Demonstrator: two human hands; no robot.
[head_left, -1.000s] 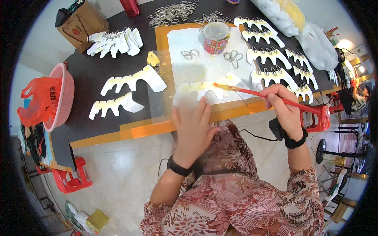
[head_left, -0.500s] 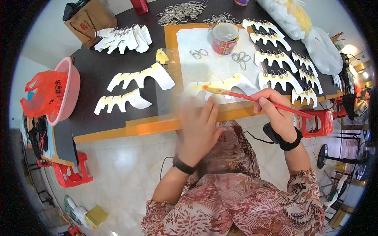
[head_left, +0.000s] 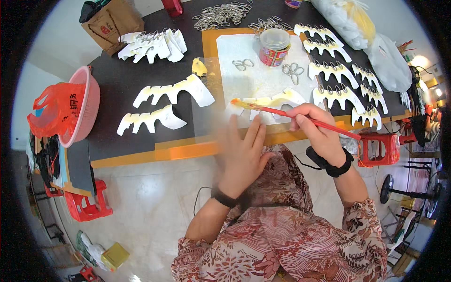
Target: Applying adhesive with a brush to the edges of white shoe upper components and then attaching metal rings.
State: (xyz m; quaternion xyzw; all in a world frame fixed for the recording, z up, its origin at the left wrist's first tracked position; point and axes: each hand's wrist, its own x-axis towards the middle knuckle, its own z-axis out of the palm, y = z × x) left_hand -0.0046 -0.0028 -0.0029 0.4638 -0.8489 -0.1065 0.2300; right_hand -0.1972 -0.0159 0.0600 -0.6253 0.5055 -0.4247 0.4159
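Note:
My right hand [head_left: 320, 134] is closed around a red-handled brush [head_left: 276, 112]. Its bristle end, smeared yellow and orange, rests at the left end of a white scalloped cutout [head_left: 287, 97] whose upper edge is coated yellow. Below that cutout is my left hand [head_left: 244, 162], its fingers stretched out flat at the lower edge; the outer fingers are blurred. Both lie over a white sheet [head_left: 230, 82]. On the sheet stand a tub [head_left: 274, 55] with a clear top part and a few loose metal rings [head_left: 292, 71].
Two coated cutouts [head_left: 152, 120] lie to the left, near a yellow lump [head_left: 199, 67]. Ringed cutouts [head_left: 331, 70] are laid out at right, more piled [head_left: 152, 47] at far left. Ring heaps [head_left: 223, 15] sit at the back. A pink basin [head_left: 87, 108] stands left, plastic bags [head_left: 387, 61] right.
The brush tip has moved left along the cutout to its left end, with my right hand following. My left hand stays flat by the cutout. The whole view has shifted slightly.

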